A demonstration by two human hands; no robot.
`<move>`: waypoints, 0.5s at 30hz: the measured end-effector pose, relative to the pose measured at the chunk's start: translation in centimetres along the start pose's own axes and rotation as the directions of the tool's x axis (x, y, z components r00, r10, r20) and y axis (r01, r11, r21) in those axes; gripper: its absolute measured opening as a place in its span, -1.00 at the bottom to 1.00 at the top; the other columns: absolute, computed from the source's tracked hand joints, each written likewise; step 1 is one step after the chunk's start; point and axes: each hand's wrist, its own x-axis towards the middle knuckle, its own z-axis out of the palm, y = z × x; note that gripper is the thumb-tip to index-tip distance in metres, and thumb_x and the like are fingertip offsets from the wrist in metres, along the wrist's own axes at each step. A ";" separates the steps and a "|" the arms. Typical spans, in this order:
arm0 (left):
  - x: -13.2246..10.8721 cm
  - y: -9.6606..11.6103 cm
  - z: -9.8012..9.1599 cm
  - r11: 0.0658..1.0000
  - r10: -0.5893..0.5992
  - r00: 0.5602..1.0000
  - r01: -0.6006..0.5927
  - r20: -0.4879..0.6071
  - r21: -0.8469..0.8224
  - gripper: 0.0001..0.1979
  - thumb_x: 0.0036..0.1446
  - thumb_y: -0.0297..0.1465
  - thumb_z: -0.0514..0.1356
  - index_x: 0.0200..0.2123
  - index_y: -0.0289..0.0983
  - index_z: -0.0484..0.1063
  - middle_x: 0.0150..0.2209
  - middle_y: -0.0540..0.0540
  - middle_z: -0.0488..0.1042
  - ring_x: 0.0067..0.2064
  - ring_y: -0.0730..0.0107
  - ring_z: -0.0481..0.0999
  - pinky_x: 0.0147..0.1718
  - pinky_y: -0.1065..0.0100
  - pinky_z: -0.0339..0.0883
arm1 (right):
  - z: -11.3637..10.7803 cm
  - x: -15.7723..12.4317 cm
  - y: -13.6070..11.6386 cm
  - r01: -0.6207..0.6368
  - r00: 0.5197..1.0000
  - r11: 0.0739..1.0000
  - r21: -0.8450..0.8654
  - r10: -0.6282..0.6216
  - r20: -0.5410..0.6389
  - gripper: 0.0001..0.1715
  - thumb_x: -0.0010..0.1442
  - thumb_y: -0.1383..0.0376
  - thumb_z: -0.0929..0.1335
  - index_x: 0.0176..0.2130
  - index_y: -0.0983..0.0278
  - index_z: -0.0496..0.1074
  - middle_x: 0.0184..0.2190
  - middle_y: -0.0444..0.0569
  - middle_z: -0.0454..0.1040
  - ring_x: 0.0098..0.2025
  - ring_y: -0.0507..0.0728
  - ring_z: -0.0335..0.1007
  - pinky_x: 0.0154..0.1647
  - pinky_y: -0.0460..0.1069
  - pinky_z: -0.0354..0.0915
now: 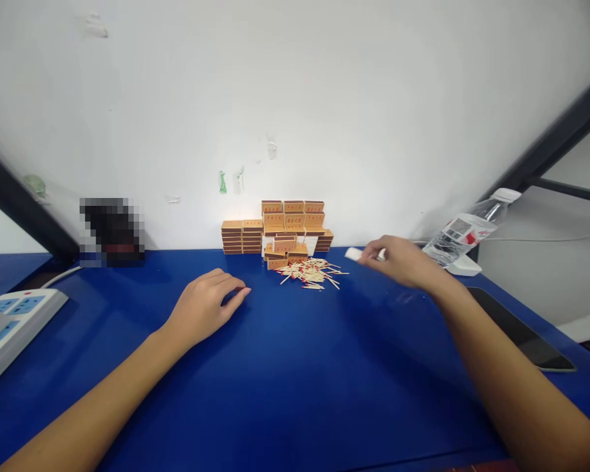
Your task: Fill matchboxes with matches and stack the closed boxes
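My right hand (391, 259) pinches a small white matchbox tray (354, 254) above the table, to the right of a loose heap of red-tipped matches (312, 272). My left hand (209, 298) rests on the blue table, left of the matches, its fingers loosely bent, thumb apart and nothing in them. Behind the heap, orange-brown matchboxes (294, 219) are piled in rows against the wall. Several more matchboxes (278, 263) lie in a jumble at the heap's left edge. White pieces (311, 244) show between the stacks.
At the right, a clear plastic bottle (465, 229) leans beside a white block (465, 265), with a dark flat tablet-like device (521, 328) in front. A white power strip (19, 324) lies on the left. Near the wall stands a blurred-out dark object (113, 233).
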 end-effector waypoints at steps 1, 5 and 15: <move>0.0 0.2 0.1 1.000 0.014 1.000 -0.014 0.003 -0.012 -0.75 0.44 -0.24 0.17 -0.15 -0.20 0.63 -0.18 -0.12 0.69 -0.14 0.13 0.63 -0.11 0.12 0.51 | 0.5 -1.0 -1.9 0.163 0.984 0.981 0.102 -0.169 0.054 -0.85 0.27 0.25 0.44 -0.27 0.20 0.67 -0.26 -0.01 0.60 -0.29 0.14 0.42 -0.24 0.02 0.26; -0.2 1.5 0.3 0.994 0.080 0.996 -0.077 0.032 -0.073 -0.70 0.39 -0.15 0.26 -0.05 -0.25 0.60 -0.15 -0.17 0.67 -0.12 0.11 0.60 -0.09 0.09 0.51 | 3.8 -4.7 -9.2 0.437 0.864 0.847 0.302 -0.489 0.123 -0.85 0.36 0.27 0.43 -0.21 0.21 0.66 -0.27 -0.04 0.50 -0.26 0.10 0.39 -0.23 -0.01 0.25; -0.6 3.1 1.4 0.989 0.102 0.987 -0.088 0.121 -0.118 -0.44 0.27 -0.01 0.35 0.12 -0.32 0.54 0.02 -0.24 0.59 0.05 0.03 0.54 0.06 -0.03 0.51 | 3.0 0.8 -6.2 0.225 0.974 0.925 0.306 -0.224 -0.038 -0.71 0.35 0.15 0.38 -0.28 0.26 0.63 -0.42 -0.05 0.53 -0.38 0.10 0.33 -0.32 0.01 0.20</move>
